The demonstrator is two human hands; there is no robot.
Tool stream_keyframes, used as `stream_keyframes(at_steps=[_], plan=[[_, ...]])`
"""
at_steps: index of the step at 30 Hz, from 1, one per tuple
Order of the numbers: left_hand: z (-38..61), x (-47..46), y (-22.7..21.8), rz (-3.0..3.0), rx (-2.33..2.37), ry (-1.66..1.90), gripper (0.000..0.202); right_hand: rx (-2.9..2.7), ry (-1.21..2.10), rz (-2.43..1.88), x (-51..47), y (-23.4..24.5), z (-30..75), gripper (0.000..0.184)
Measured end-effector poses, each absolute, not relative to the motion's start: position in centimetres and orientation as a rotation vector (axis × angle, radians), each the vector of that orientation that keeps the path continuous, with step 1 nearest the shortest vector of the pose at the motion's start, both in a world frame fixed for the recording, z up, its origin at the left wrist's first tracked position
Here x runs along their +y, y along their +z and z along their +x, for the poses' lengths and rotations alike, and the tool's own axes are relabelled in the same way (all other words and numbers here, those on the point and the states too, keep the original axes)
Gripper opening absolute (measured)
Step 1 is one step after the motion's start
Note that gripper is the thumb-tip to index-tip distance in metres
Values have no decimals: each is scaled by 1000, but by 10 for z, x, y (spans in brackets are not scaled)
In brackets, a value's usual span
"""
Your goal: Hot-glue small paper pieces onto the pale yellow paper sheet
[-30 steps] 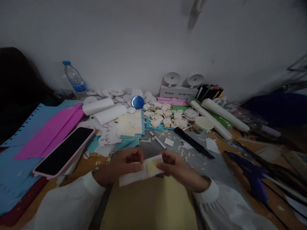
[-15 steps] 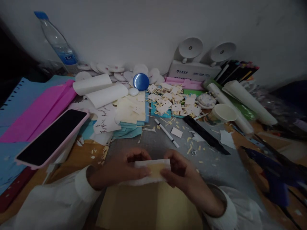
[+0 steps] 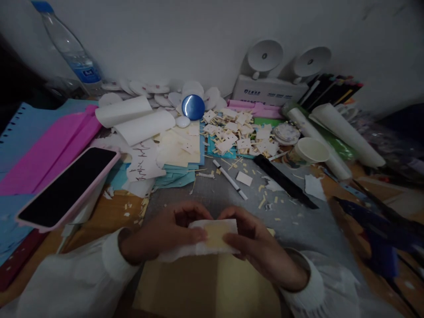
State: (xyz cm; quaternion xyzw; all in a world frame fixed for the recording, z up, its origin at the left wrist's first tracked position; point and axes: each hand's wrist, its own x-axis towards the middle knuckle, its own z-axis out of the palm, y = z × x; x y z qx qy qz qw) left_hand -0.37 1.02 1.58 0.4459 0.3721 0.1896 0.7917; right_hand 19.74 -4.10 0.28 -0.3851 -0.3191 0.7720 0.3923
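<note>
Both hands pinch one strip of white paper (image 3: 195, 251) with a small yellowish rectangle (image 3: 217, 234) on its face. My left hand (image 3: 177, 229) grips its left part, thumb flat on the front. My right hand (image 3: 250, 236) closes on the right end, its thumb pressing the yellowish piece; the fingers behind are mostly hidden. Under the strip lies a larger tan sheet (image 3: 205, 285). Beyond the hands a white pen (image 3: 229, 179) and a small white card (image 3: 244, 178) rest on the grey mat (image 3: 195, 198).
A phone in a pink case (image 3: 68, 187) lies at left. Further back are rolled white paper (image 3: 145, 126), a pile of small white cards on sticks (image 3: 228, 134) and a paper cup (image 3: 309, 152). At right sits a blue glue gun (image 3: 380, 238). A black bar (image 3: 286, 182) lies across the mat.
The view has shifted slightly. Both hands keep their hold on the paper strip, and its lower left part now shows more. The right thumb has moved a little on the yellowish piece.
</note>
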Motion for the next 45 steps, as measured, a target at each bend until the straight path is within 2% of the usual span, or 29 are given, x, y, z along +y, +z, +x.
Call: stream_keyframes(at_steps=[9,16,28,38,45], plan=[[-5,10,11,884,787,394,24,-778,1965,-1005,-39,7,199,26],[-10,17,23,1011,891,397,20,-700,1988,-1010,-39,9,200,26],[-17,19,17,1102,832,423,17,-682,2000,-1019,-40,11,202,25],[-15,28,31,769,864,589,36,-735,1965,-1002,-38,13,204,20],[-4,21,25,934,901,180,37,-888,1991,-961,-39,9,202,16]])
